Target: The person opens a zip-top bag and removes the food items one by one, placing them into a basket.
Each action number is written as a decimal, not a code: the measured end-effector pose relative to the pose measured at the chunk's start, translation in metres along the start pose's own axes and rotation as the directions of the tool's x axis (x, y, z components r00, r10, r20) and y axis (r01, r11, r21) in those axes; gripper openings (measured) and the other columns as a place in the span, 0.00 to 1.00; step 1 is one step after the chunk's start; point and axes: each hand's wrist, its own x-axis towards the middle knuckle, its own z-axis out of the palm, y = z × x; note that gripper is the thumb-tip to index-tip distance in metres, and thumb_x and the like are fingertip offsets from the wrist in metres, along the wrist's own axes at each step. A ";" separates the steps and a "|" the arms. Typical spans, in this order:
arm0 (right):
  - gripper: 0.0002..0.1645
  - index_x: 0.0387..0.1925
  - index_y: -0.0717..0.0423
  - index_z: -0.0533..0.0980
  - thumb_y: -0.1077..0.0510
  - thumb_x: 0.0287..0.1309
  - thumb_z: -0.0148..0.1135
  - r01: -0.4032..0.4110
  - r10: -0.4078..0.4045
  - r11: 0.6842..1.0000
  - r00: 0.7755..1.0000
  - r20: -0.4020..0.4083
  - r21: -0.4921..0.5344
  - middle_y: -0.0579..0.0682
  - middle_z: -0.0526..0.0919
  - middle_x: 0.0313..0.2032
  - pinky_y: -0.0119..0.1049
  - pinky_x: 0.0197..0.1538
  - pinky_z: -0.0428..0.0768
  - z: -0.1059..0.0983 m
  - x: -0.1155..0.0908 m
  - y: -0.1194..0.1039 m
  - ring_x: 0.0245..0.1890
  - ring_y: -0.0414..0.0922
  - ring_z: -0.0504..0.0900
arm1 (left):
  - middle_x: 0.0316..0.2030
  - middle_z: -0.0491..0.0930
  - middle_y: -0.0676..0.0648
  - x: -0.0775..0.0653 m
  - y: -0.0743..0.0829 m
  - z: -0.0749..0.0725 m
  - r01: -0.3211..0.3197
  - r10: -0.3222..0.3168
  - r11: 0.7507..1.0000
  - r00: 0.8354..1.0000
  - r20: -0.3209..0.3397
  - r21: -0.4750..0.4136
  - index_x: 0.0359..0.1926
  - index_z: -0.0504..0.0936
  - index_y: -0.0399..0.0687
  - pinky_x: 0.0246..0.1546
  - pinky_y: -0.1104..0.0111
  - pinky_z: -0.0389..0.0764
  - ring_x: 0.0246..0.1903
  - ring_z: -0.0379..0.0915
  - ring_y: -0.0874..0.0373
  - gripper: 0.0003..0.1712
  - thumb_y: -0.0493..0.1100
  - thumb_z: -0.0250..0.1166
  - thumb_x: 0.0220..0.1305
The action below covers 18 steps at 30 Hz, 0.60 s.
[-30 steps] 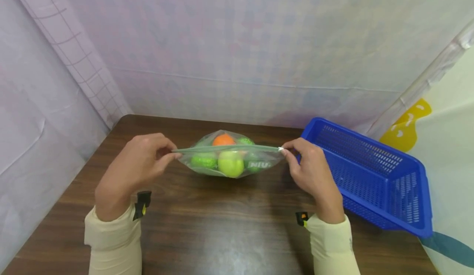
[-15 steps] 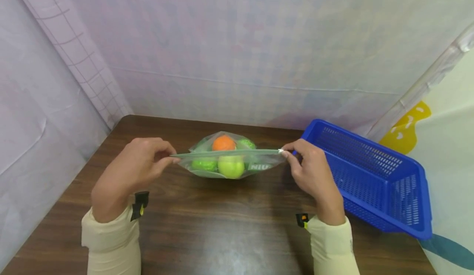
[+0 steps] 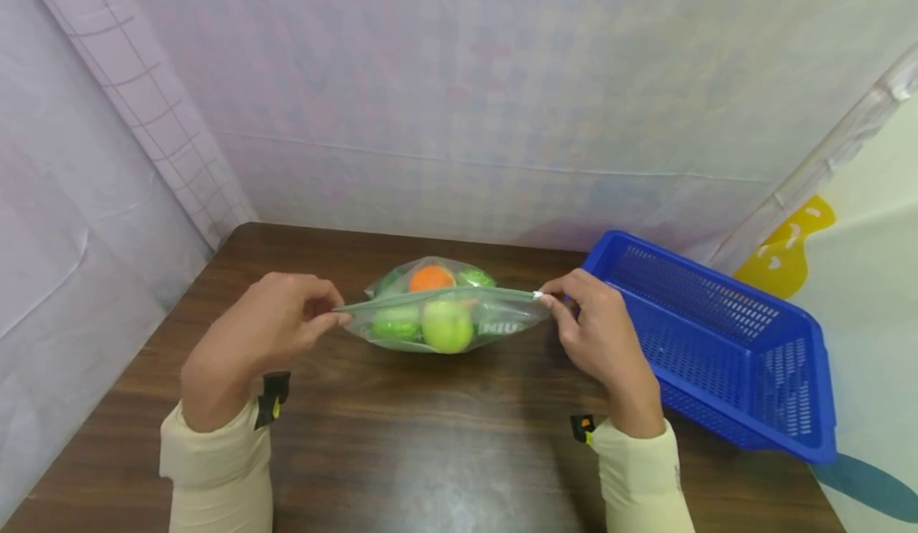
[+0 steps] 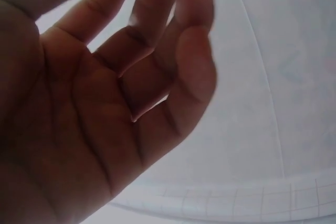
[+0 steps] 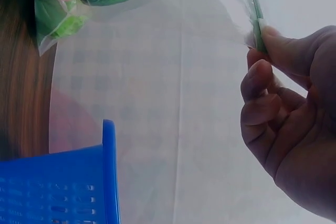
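A clear zip bag (image 3: 516, 315) with a green zip strip (image 3: 423, 296) stands on the brown table, stretched between both hands. Through its film show a yellow-green apple-like fruit (image 3: 448, 327), an orange fruit (image 3: 432, 277) and several green items (image 3: 396, 322). My left hand (image 3: 276, 319) pinches the strip's left end between thumb and fingers. The right hand (image 3: 598, 327) pinches the strip's right end, by a small white slider (image 3: 537, 295). The left wrist view shows only the palm and curled fingers (image 4: 152, 72), with the bag out of sight.
A blue perforated basket (image 3: 717, 358) stands at the right of the table (image 3: 430, 453), close to the right hand. Pale patterned cloth (image 3: 466, 119) hangs behind and at both sides. A black strap piece (image 3: 273, 397) sits at the left wrist.
Both hands keep their pinch on the bag's strip. Its left end dipped, so the strip now slants slightly up to the right. The right hand shifted very slightly left.
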 end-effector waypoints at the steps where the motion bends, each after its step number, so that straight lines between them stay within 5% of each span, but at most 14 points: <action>1: 0.04 0.34 0.53 0.85 0.64 0.58 0.71 0.002 -0.002 1.000 1.000 0.005 0.006 0.44 0.80 0.28 0.31 0.31 0.71 0.000 0.000 -0.001 0.26 0.37 0.73 | 0.27 0.82 0.56 0.000 0.000 0.000 0.003 -0.003 1.000 1.000 0.020 -0.010 0.35 0.87 0.49 0.31 0.65 0.76 0.27 0.73 0.64 0.03 0.43 0.71 0.63; 9: 0.04 0.34 0.53 0.85 0.64 0.60 0.70 -0.010 0.009 0.999 0.999 0.036 0.030 0.43 0.80 0.29 0.30 0.30 0.70 0.001 -0.001 -0.002 0.26 0.37 0.72 | 0.35 0.86 0.58 0.001 0.004 0.004 -0.026 0.037 0.993 0.995 0.090 -0.118 0.42 0.88 0.53 0.36 0.65 0.79 0.33 0.78 0.66 0.11 0.53 0.67 0.68; 18: 0.04 0.35 0.51 0.85 0.63 0.61 0.69 -0.015 0.011 0.999 0.996 0.093 0.043 0.42 0.80 0.31 0.32 0.31 0.72 0.000 -0.001 -0.002 0.28 0.37 0.73 | 0.33 0.85 0.59 0.018 0.010 0.024 -0.158 0.175 0.980 0.974 0.141 -0.124 0.40 0.89 0.52 0.33 0.70 0.77 0.28 0.73 0.68 0.06 0.44 0.67 0.69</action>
